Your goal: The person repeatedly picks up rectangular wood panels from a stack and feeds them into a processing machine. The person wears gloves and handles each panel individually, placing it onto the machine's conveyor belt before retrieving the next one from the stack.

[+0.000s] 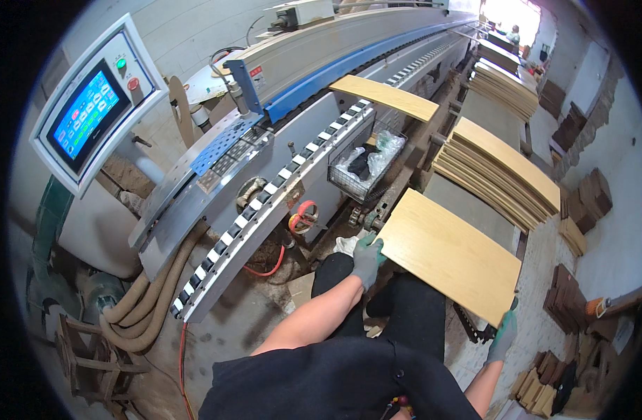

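Note:
A light wood-grain panel (449, 252) lies in front of me, level or nearly so, over the near end of a grey conveyor. My left hand (368, 260), in a grey and green work glove, grips its left corner. At the lower right corner my right hand (503, 336), gloved alike, holds the panel's edge. Just beyond is a stack of similar panels (499, 168) on the conveyor (465, 205). Another panel (386, 97) rests across the roller rail (279, 178) of an edge banding machine (347, 63), apart from both hands.
A wire basket (365, 163) with plastic wrap hangs beside the rail, and red-handled scissors (303, 216) are below it. The control panel (90, 110) stands at the left. Farther stacks (505, 89) line the conveyor; a person (512, 34) is in the far background. Brown boards (565, 299) lean at right.

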The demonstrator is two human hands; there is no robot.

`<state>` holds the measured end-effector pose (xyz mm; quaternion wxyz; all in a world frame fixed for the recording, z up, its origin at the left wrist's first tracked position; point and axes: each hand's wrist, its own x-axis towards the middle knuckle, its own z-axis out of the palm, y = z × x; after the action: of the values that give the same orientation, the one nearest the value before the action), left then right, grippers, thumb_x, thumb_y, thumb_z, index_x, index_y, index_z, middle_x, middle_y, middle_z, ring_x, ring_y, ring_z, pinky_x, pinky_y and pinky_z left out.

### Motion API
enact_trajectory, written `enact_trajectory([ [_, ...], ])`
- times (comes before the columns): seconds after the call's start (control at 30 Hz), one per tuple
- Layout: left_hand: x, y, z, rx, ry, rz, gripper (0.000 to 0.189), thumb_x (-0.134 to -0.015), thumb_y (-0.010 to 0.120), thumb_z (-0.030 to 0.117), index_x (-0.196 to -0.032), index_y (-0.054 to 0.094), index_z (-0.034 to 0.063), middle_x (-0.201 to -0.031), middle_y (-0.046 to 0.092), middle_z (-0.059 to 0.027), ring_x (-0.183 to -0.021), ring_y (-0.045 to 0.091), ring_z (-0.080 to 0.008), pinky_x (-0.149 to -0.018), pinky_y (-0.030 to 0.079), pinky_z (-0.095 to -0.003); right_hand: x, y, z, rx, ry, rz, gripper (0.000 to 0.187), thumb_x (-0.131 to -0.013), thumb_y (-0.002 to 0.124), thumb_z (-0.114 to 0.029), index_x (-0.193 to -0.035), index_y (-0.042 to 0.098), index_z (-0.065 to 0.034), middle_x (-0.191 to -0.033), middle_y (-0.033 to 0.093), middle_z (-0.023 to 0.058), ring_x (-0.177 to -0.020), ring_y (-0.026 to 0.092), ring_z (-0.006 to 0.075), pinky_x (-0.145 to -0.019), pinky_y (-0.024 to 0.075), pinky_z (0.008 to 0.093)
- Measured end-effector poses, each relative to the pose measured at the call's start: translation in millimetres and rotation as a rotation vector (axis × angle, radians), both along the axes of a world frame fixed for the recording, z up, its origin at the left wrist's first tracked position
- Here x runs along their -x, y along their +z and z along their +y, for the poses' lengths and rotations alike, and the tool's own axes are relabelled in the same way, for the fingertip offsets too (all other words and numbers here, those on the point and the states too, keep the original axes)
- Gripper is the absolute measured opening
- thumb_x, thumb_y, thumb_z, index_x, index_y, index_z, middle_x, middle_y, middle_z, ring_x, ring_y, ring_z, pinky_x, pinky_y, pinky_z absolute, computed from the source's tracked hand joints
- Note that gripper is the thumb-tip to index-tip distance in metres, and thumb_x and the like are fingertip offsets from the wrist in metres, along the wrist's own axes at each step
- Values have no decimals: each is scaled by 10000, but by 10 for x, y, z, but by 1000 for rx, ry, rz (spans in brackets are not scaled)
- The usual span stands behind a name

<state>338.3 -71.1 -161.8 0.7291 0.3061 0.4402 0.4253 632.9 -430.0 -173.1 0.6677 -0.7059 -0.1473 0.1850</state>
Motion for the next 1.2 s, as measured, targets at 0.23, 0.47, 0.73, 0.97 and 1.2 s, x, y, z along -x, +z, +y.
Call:
enact_trajectory([
  [0.23, 923, 791, -57, -164, 193, -121, 355, -921, 644, 155, -1251, 530, 90, -1046, 644, -6, -860, 619, -94, -686, 506, -260, 738, 391, 404, -341, 238, 483, 509, -967, 568, -343, -1371, 464, -51, -1291, 584, 98, -1126, 608, 222, -922, 522, 372],
  [0.47, 1607, 1356, -8, -183, 303, -154, 318, -952, 581, 110, -1249, 479, 63, -1113, 633, -39, -950, 638, -129, -727, 524, -290, 1625, 858, 1638, -367, 382, 499, 375, -988, 543, -278, -1273, 539, -34, -1202, 611, 68, -1078, 601, 168, -901, 507, 322],
  [0.73, 2184, 1546, -291, -449, 401, -175, 647, -975, 539, 70, -1500, 161, 49, -1327, 493, -92, -1117, 536, -131, -955, 445, -249, 2810, 1694, 2243, -98, 1172, 312, 260, -998, 515, -260, -1037, 601, -17, -893, 669, 97, -766, 650, 175, -606, 472, 246],
  [0.97, 2525, 1552, -461, -395, 482, 53, 719, -977, 497, 25, -1545, 59, 75, -1511, 288, -67, -1267, 408, -129, -1038, 374, -244, 3274, 1797, 2577, 67, 1342, 498, 284, -1016, 464, -248, -1003, 588, 6, -855, 677, 125, -721, 642, 190, -690, 515, 304],
  [1.2, 2696, 1397, -332, -438, 500, -48, 662, -975, 474, 7, -1541, 138, 81, -1506, 305, -48, -1240, 437, -123, -1041, 385, -240, 3259, 1596, 2556, 23, 1391, 500, 369, -1002, 512, -258, -1212, 565, 41, -960, 673, 151, -796, 653, 197, -733, 515, 290],
])
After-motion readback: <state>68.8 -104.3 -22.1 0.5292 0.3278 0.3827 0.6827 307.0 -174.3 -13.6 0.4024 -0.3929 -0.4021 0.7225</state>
